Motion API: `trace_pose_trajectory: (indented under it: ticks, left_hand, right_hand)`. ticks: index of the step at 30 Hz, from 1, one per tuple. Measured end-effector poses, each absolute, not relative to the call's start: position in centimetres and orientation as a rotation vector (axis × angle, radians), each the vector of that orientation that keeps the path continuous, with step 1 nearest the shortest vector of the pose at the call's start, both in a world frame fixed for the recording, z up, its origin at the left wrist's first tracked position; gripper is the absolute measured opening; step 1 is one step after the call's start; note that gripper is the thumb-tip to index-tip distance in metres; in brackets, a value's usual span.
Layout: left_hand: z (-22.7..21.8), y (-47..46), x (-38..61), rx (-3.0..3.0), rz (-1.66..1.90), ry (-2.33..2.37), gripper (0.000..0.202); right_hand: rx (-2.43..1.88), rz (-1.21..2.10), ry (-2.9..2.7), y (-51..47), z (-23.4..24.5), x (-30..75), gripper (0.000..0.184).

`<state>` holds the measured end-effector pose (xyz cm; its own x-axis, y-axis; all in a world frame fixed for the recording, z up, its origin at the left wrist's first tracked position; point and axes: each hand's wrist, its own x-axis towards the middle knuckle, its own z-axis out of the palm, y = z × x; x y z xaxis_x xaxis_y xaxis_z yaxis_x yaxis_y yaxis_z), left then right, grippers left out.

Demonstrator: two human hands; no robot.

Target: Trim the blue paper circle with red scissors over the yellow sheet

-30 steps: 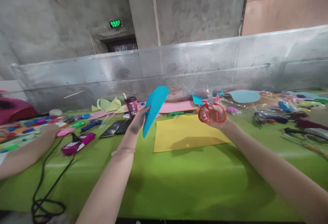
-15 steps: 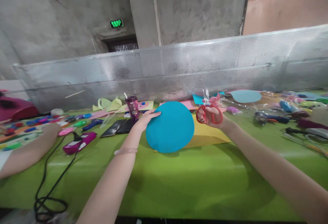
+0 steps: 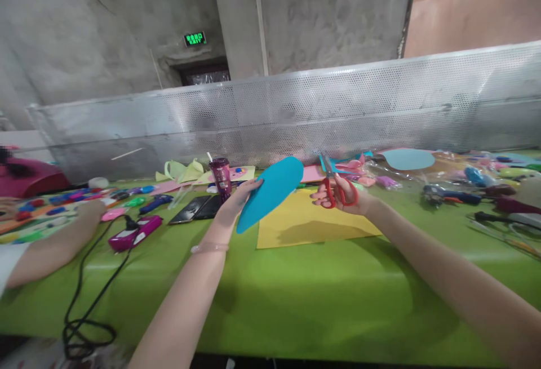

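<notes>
My left hand [image 3: 242, 193] grips the left edge of a rounded blue sheet [image 3: 273, 191], thumb on its near face. The sheet is tilted, so it looks like a narrow oval held above the table. In my right hand [image 3: 353, 200] is a pair of scissors [image 3: 331, 190] with red handles, its blades pointing up and away from me. Some fingers pass through the handle loops. Blades and blue sheet are apart. Below both hands a yellow sheet [image 3: 304, 225] lies flat on the green table cover [image 3: 296, 296].
A purple cup with a straw [image 3: 221, 177] stands behind my left hand, near a dark phone [image 3: 190, 210]. Left are a magenta power strip [image 3: 135, 234] with black cable and another person's arm [image 3: 63, 239]. A glue gun [image 3: 452, 194] lies right. Perforated metal panel [image 3: 296, 115] behind.
The blue sheet has turned from nearly face-on to a slant, uncovering more of the yellow sheet. My right hand has rotated, and the scissors have shifted slightly left and down.
</notes>
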<state>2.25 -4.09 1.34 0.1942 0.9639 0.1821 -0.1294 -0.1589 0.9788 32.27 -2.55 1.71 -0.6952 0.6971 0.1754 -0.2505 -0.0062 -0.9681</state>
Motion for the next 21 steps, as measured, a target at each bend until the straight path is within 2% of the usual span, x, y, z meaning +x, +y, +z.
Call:
trace_pose_trajectory:
  ticks: [5,11,13,16,18,21]
  left_hand:
    - [-0.2,-2.3,1.7,1.409,1.146,1.169,0.028]
    - [-1.4,-1.5,1.8,1.837,1.058,1.378,0.017]
    - [-1.7,-1.4,1.9,1.935,0.997,1.427,0.019]
    - [-1.8,-1.4,2.3,2.029,1.083,1.433,0.02]
    - [-1.6,-1.7,3.3,2.07,1.204,1.347,0.033]
    - [-0.8,-2.7,6.0,2.129,1.181,1.122,0.04]
  right_hand:
    - [-0.573,1.7,-1.452,-2.2,2.1,32.2,0.044]
    - [-0.637,1.801,-1.573,-1.7,1.3,32.3,0.024]
    - [-0.651,1.731,-1.642,-1.8,1.2,32.2,0.021]
    - [-0.792,1.443,-1.8,-2.6,1.7,31.9,0.017]
    - [-0.869,1.271,-1.9,-3.4,2.3,31.4,0.017]
    - [-0.806,1.269,-1.985,-4.5,2.7,30.4,0.022]
